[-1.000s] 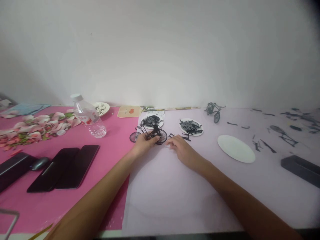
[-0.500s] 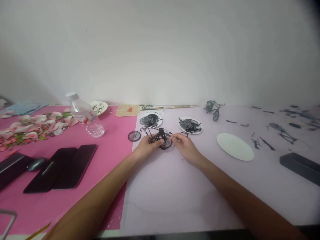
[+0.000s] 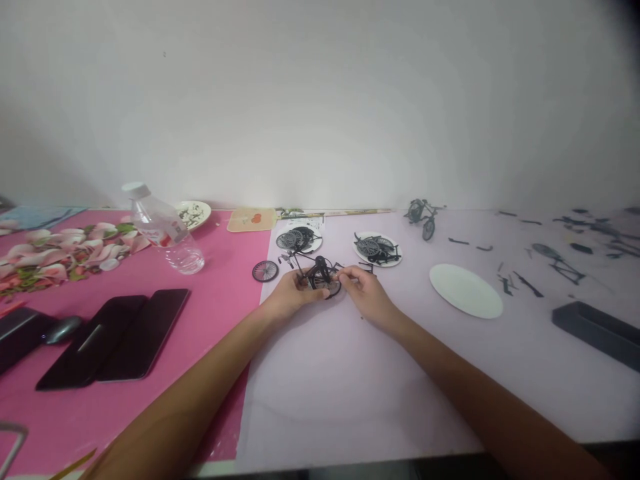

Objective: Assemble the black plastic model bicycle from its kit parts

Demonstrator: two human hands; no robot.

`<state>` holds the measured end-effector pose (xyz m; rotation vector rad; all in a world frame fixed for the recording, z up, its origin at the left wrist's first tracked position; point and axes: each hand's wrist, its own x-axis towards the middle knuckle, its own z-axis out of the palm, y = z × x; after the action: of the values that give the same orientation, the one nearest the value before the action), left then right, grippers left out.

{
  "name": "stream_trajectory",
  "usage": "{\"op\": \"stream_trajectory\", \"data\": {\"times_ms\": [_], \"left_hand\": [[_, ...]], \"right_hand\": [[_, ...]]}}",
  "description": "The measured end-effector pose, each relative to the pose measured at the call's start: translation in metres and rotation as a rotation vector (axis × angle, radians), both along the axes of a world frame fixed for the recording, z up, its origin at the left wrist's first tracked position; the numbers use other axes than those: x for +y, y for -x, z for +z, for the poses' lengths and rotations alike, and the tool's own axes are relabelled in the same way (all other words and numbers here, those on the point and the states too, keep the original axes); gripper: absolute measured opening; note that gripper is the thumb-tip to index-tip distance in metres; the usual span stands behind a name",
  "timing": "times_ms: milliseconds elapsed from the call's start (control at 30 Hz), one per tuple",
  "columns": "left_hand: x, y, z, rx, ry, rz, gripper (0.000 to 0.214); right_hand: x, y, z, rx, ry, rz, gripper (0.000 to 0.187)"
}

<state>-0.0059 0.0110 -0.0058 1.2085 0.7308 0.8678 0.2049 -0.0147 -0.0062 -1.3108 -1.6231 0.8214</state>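
My left hand (image 3: 289, 297) is closed around a small black model bicycle (image 3: 320, 275), held just above the pale tabletop. My right hand (image 3: 367, 293) meets it from the right, fingertips pinched at the bicycle's rear end; what they pinch is too small to name. A loose black wheel (image 3: 265, 271) lies on the pink mat to the left of my hands. Behind them stand two small white plates (image 3: 306, 247) (image 3: 395, 259) heaped with black wheels and frame parts.
An empty white plate (image 3: 466, 291) lies to the right. A finished model bicycle (image 3: 421, 215) stands near the wall. Loose black parts (image 3: 523, 283) scatter at right, beside a dark tray (image 3: 597, 330). A water bottle (image 3: 163, 229), two dark phones (image 3: 117, 337), a mouse (image 3: 63, 328) and petals (image 3: 55, 252) occupy the pink mat.
My right hand lifted off the table and came to the bicycle's rear. My left hand carried the bicycle slightly right, leaving one wheel lying on the pink mat.
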Motion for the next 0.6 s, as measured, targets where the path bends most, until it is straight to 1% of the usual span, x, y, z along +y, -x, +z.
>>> {"op": "stream_trajectory", "data": {"times_ms": [133,267,333,467,600], "left_hand": [[-0.0007,0.0002,0.0033,0.020,-0.015,0.010,0.047],[-0.0016,-0.0008,0.0038,-0.028,-0.012,-0.012,0.047],[-0.0019,-0.0017,0.0030,-0.051,0.015,-0.016,0.049],[-0.0020,-0.0034,-0.0004,-0.064,0.049,0.005,0.053],[-0.0019,-0.0042,-0.0028,-0.036,0.050,0.064,0.057]], "right_hand": [[-0.0001,-0.0002,-0.0020,-0.026,-0.011,0.002,0.030],[0.0012,-0.0016,-0.0068,-0.083,-0.130,-0.037,0.029],[0.0010,-0.0018,-0.0071,-0.092,-0.174,-0.062,0.029],[0.0001,-0.0023,-0.0045,-0.041,-0.165,-0.092,0.030],[0.0007,-0.0042,-0.0034,0.031,-0.128,-0.105,0.026]]}}
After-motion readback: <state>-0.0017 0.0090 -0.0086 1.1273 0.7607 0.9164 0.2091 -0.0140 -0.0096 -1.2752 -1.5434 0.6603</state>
